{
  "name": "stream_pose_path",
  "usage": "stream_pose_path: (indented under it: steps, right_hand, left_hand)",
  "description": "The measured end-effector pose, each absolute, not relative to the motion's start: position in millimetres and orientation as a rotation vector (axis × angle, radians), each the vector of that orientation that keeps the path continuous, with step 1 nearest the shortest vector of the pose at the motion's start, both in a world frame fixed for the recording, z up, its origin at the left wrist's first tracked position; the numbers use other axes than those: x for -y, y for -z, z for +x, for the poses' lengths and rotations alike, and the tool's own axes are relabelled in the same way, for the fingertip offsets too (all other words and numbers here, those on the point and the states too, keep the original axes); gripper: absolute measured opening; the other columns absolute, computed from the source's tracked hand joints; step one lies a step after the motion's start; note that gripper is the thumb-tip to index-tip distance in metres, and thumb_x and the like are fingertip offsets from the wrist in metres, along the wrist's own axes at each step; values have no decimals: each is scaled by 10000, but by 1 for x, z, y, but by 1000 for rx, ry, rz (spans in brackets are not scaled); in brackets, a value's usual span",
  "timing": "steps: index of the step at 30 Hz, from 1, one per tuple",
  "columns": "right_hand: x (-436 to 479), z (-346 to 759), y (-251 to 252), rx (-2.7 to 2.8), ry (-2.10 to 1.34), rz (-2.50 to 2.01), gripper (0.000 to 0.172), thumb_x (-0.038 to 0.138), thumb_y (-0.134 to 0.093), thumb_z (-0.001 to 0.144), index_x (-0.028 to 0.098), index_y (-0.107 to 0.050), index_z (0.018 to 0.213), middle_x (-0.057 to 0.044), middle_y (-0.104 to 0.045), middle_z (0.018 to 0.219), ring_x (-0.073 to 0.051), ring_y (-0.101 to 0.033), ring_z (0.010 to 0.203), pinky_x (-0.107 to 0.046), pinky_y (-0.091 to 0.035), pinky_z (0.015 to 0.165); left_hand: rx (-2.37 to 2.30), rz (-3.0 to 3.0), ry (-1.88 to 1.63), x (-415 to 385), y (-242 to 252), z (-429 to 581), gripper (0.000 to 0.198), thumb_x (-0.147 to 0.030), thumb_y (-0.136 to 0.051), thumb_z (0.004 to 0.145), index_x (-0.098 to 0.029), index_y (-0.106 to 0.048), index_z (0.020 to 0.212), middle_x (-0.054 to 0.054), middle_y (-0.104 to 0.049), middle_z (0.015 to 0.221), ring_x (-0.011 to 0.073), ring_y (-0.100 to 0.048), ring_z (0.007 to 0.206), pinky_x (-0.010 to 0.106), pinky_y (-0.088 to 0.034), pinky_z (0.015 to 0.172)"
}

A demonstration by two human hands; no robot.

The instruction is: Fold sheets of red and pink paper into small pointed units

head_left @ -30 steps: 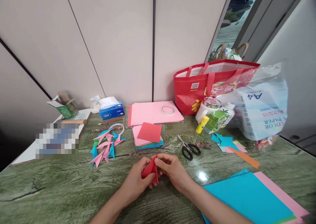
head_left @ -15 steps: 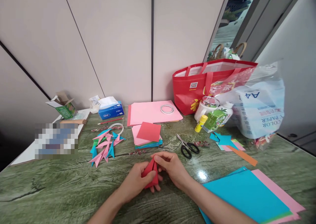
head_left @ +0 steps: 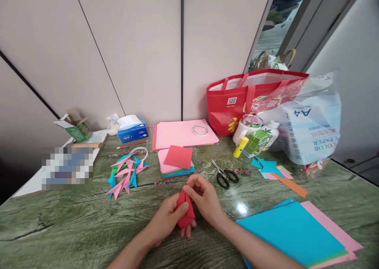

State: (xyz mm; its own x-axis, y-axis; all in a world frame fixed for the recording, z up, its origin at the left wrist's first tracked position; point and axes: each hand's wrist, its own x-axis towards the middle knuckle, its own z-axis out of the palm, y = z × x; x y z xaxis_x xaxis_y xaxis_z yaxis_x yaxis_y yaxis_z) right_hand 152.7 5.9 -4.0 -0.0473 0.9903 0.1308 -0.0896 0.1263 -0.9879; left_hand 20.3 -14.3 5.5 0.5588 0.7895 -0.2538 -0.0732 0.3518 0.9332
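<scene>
A folded piece of red paper point(head_left: 185, 218) is held between both hands above the front of the table. My left hand point(head_left: 168, 217) grips it from the left, thumb across its front face and fingertips showing beneath it. At its pointed top, my right hand point(head_left: 203, 196) pinches the paper between thumb and fingers. Just beyond the hands lies a stack of square coloured sheets point(head_left: 174, 169), with a red square sheet point(head_left: 179, 157) on top. Black-handled scissors point(head_left: 224, 175) rest to the right of that stack.
Folded pink, blue and green paper pieces point(head_left: 127, 174) lie at left near a tissue box point(head_left: 132, 132). Pink sheets with a tape roll point(head_left: 200, 130) sit behind. At right are a glue stick point(head_left: 241, 147), a red bag point(head_left: 219, 111), paper scraps point(head_left: 269, 167) and large blue sheets point(head_left: 293, 233).
The red paper has turned slightly, and its front face now looks flatter, its upper gap narrower. My right hand has shifted a little up and to the right, still at the tip.
</scene>
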Motion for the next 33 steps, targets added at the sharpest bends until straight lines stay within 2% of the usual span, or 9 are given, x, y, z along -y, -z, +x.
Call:
stream_pose_path:
  steps: [2, 4, 7, 9, 12, 15, 18, 24, 33]
  right_hand:
    - [-8, 158, 0, 1339, -1263, -949, 158, 316, -599, 722, 158, -606, 726, -4, -585, 685, -122, -530, 637, -229, -425, 596]
    - [-10, 164, -3, 1408, -1415, -837, 176, 289, -617, 712, 168, -649, 835, -35, -627, 847, -152, -561, 780, -262, -437, 702]
    - [-12, 170, -4, 1385, -1572, -767, 298, 280, -649, 682, 203, -635, 970, -41, -607, 977, -147, -576, 737, -255, -457, 612]
    - [-13, 172, -4, 1382, -1560, -754, 311, 265, -668, 666, 205, -645, 970, -47, -599, 1007, -158, -578, 785, -266, -463, 647]
    - [-14, 173, -4, 1407, -1514, -740, 306, 235, -685, 650, 201, -659, 953, -53, -607, 1002, -179, -553, 906, -305, -435, 782]
    - [-14, 172, -4, 1413, -1534, -738, 310, 230, -687, 646, 203, -659, 954, -50, -611, 985, -167, -562, 859, -309, -436, 769]
    - [-14, 172, -3, 1397, -1543, -756, 316, 219, -698, 630, 196, -663, 943, -48, -610, 972, -159, -561, 824, -299, -438, 742]
    - [-12, 171, 2, 1366, -1559, -858, 320, 198, -722, 584, 193, -680, 901, -27, -622, 862, -134, -542, 710, -268, -438, 654]
    - [-11, 170, -1, 1404, -1495, -915, 302, 158, -710, 574, 198, -692, 872, -20, -618, 823, -127, -520, 682, -254, -421, 615]
  left_hand:
    - [-802, 1052, -674, 12, -7, 18, 297, -429, -476, 793, -140, -471, 862, 60, -658, 641, 108, -565, 419, 185, -367, 377]
    - [-798, 1044, -700, 10, -10, 16, 305, -420, -484, 792, -135, -482, 902, 67, -665, 677, 110, -572, 434, 190, -369, 387]
    - [-782, 1050, -714, 8, -14, 14, 302, -399, -511, 784, -125, -509, 909, 97, -671, 770, 119, -594, 487, 202, -392, 421]
    - [-751, 1019, -694, 7, -15, 12, 306, -396, -515, 783, -115, -532, 903, 125, -665, 837, 148, -622, 560, 236, -439, 482]
    - [-698, 931, -628, 7, -16, 8, 313, -379, -517, 787, -100, -560, 923, 155, -650, 905, 230, -648, 729, 340, -494, 601]
    - [-680, 878, -574, 6, -16, 3, 294, -331, -537, 787, -85, -581, 941, 172, -645, 949, 279, -632, 846, 427, -491, 692]
    - [-677, 848, -553, 6, -16, 1, 299, -323, -552, 779, -75, -596, 941, 190, -644, 977, 290, -630, 863, 474, -466, 748]
    - [-652, 807, -527, 7, -12, 5, 302, -299, -594, 750, -81, -604, 960, 195, -652, 968, 290, -634, 857, 493, -457, 759]
    - [-667, 849, -521, 10, -9, 6, 312, -247, -646, 707, -83, -610, 969, 189, -651, 966, 288, -637, 844, 494, -458, 767]
